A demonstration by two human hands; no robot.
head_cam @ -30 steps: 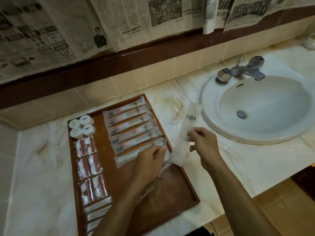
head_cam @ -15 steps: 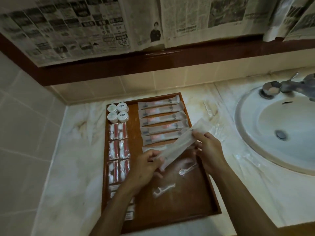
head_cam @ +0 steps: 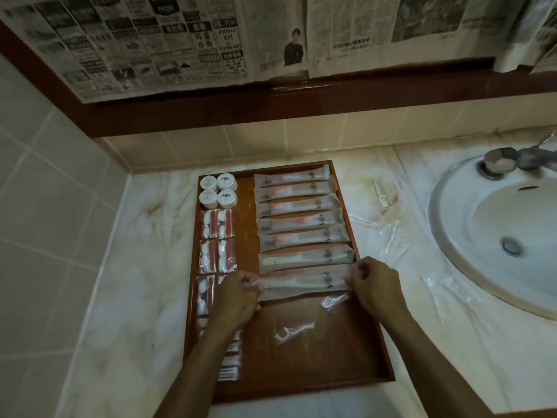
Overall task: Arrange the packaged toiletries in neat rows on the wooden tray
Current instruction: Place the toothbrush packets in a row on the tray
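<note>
A wooden tray (head_cam: pixel 304 381) lies on the marble counter. Several long toothbrush packets (head_cam: pixel 297 206) lie in a row down its right half. My left hand (head_cam: pixel 238 297) pinches the left end of the nearest long packet (head_cam: pixel 304 282), and my right hand (head_cam: pixel 372 285) pinches its right end, holding it flat just below the row. Small round white jars (head_cam: pixel 218 190) sit at the tray's far left corner, with cotton packets (head_cam: pixel 217 239) in a column below them. Two wrapped floss picks (head_cam: pixel 294 330) (head_cam: pixel 333 301) lie loose on the tray's near half.
A white sink basin (head_cam: pixel 494 236) with a metal tap (head_cam: pixel 506 159) is at the right. Clear plastic wrappers (head_cam: pixel 388 233) and a loose floss pick (head_cam: pixel 379 191) lie on the counter between tray and sink. Tiled wall at left, newspaper above.
The packet was held slanted above the tray; now both hands have turned it level and lowered it just below the row. The view has shifted left, toward the tray.
</note>
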